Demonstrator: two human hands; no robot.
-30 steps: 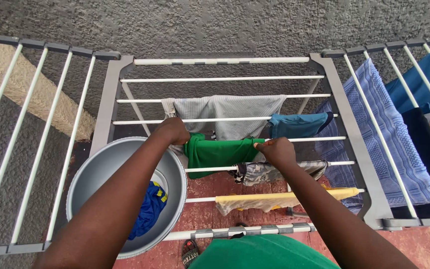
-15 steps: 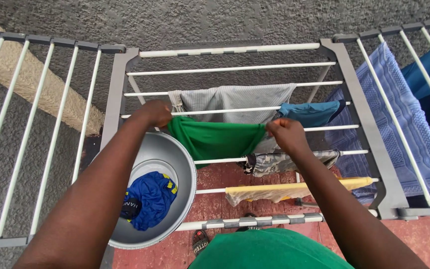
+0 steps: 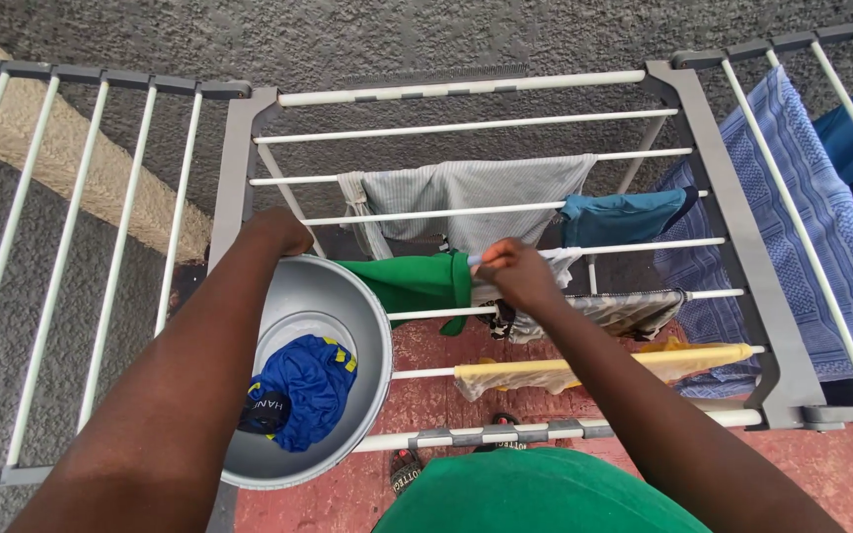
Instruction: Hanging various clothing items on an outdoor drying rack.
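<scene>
Bunched rightward now, green garment (image 3: 417, 281) pinched in my right hand (image 3: 510, 274); left hand (image 3: 276, 229), grip unseen, beside basin (image 3: 352, 296). Next I'd spread it along the rail.

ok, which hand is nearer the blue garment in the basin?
Left. The left hand is at the far rim of the grey basin that holds the blue garment. The right hand is out over the rack rails, gripping the green garment.
</scene>
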